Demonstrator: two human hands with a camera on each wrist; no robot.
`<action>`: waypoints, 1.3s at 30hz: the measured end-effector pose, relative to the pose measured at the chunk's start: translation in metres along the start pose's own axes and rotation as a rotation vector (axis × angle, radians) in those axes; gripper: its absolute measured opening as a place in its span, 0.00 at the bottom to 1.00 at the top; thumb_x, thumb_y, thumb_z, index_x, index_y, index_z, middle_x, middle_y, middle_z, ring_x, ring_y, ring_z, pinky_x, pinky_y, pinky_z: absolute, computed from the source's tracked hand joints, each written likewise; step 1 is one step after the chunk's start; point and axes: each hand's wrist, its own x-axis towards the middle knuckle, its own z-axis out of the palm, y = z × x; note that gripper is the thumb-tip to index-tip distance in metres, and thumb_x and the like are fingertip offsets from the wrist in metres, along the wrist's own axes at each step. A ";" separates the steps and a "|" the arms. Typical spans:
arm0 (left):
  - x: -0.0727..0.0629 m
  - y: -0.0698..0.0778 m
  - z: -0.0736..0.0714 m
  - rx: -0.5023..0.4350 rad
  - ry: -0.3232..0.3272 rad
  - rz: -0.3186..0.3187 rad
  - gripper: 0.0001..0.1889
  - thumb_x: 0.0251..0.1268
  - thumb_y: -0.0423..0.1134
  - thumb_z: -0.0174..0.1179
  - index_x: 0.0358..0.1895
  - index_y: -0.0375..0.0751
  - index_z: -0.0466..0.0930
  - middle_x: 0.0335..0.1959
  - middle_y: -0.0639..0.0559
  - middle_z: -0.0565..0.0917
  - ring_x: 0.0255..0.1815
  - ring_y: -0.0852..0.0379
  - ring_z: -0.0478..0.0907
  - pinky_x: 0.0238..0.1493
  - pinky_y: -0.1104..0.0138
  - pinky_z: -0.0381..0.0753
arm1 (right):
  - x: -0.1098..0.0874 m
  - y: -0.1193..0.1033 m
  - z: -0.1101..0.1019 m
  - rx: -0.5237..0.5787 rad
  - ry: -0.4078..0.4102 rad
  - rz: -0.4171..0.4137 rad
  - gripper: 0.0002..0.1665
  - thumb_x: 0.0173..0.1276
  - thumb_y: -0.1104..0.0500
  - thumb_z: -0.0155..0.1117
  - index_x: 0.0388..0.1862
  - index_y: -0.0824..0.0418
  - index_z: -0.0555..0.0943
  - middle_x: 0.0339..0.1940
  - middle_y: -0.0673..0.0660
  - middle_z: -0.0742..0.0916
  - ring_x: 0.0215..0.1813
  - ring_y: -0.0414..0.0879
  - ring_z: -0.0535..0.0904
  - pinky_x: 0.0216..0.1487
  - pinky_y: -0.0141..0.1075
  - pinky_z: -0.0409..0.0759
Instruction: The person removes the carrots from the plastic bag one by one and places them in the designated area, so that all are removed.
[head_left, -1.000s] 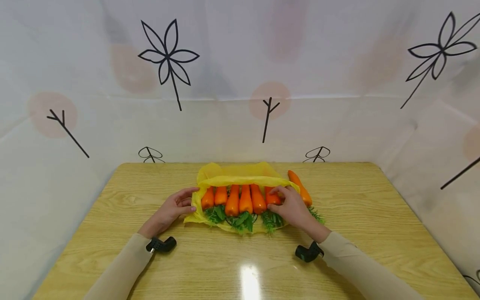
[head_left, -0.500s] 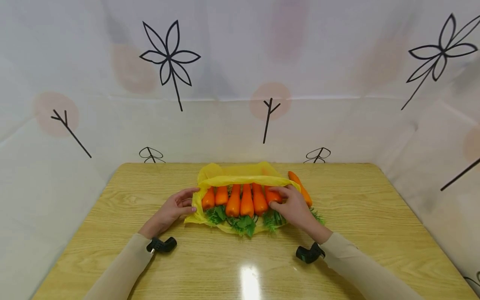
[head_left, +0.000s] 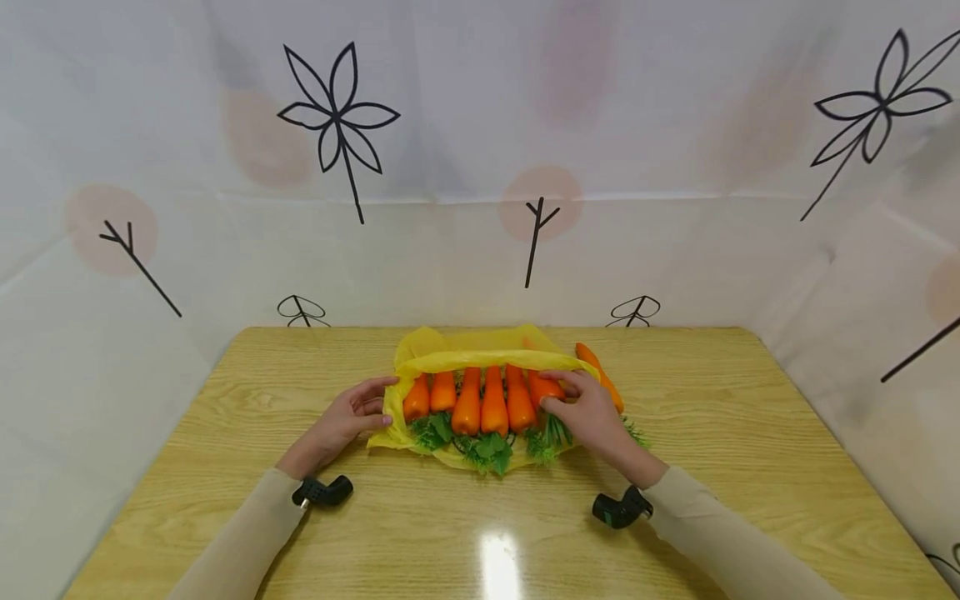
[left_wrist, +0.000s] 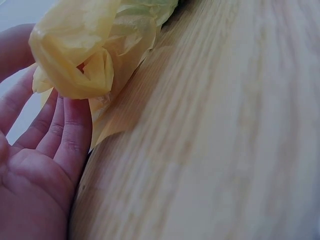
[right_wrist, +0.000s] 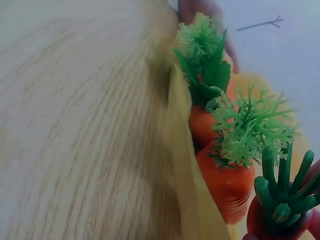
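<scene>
A yellow plastic bag [head_left: 472, 360] lies on its side with its mouth toward me. Inside is a row of orange carrots [head_left: 493, 407], their green tops at the mouth. My left hand [head_left: 352, 412] holds the bag's left edge. In the left wrist view its fingers [left_wrist: 72, 130] reach behind the crumpled plastic, which hides their tips. With thumb and fingers, my right hand [head_left: 585, 410] grips the rightmost carrot [head_left: 543, 388] in the bag. The right wrist view shows that carrot's thick green stems [right_wrist: 287, 192] close up, with fingertips beside its end.
One more carrot [head_left: 600, 375] lies beyond my right hand, at the bag's right side. Feathery greens [head_left: 636, 430] stick out past that wrist. The wooden table [head_left: 420, 533] ends at a patterned cloth backdrop [head_left: 450, 250].
My right thumb has slid up onto the end of the rightmost carrot, and more of its green stems show. The middle carrots sit slightly farther right. My left hand stays at the bag.
</scene>
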 end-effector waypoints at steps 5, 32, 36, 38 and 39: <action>0.000 -0.001 -0.001 0.009 0.003 0.005 0.35 0.67 0.27 0.63 0.75 0.34 0.60 0.57 0.40 0.69 0.40 0.58 0.73 0.41 0.67 0.81 | -0.002 -0.004 -0.002 0.036 -0.006 0.016 0.23 0.68 0.58 0.69 0.63 0.54 0.81 0.62 0.61 0.77 0.57 0.59 0.78 0.47 0.45 0.81; 0.000 -0.003 -0.003 0.002 -0.001 0.002 0.35 0.67 0.28 0.64 0.75 0.35 0.60 0.56 0.41 0.69 0.40 0.59 0.72 0.40 0.68 0.80 | -0.024 -0.022 -0.031 0.225 -0.071 0.037 0.24 0.69 0.59 0.68 0.64 0.58 0.80 0.65 0.61 0.77 0.49 0.54 0.79 0.38 0.36 0.79; 0.000 -0.001 -0.003 0.006 0.001 -0.007 0.35 0.67 0.28 0.64 0.75 0.35 0.60 0.56 0.41 0.69 0.40 0.59 0.72 0.40 0.69 0.79 | -0.029 -0.023 -0.037 0.244 -0.092 0.036 0.25 0.70 0.58 0.68 0.65 0.59 0.79 0.62 0.62 0.78 0.45 0.51 0.79 0.38 0.36 0.78; -0.001 0.000 -0.003 0.008 0.003 -0.013 0.35 0.67 0.29 0.64 0.75 0.35 0.60 0.57 0.40 0.69 0.41 0.58 0.72 0.40 0.69 0.79 | -0.032 -0.024 -0.041 0.246 -0.103 0.035 0.25 0.70 0.59 0.68 0.65 0.59 0.79 0.60 0.63 0.78 0.44 0.51 0.79 0.38 0.36 0.78; -0.001 0.000 -0.003 0.008 0.004 -0.015 0.35 0.67 0.29 0.64 0.75 0.35 0.60 0.58 0.40 0.69 0.42 0.58 0.73 0.41 0.68 0.79 | -0.033 -0.024 -0.043 0.246 -0.108 0.033 0.25 0.70 0.59 0.67 0.65 0.59 0.79 0.60 0.63 0.78 0.44 0.51 0.79 0.38 0.36 0.78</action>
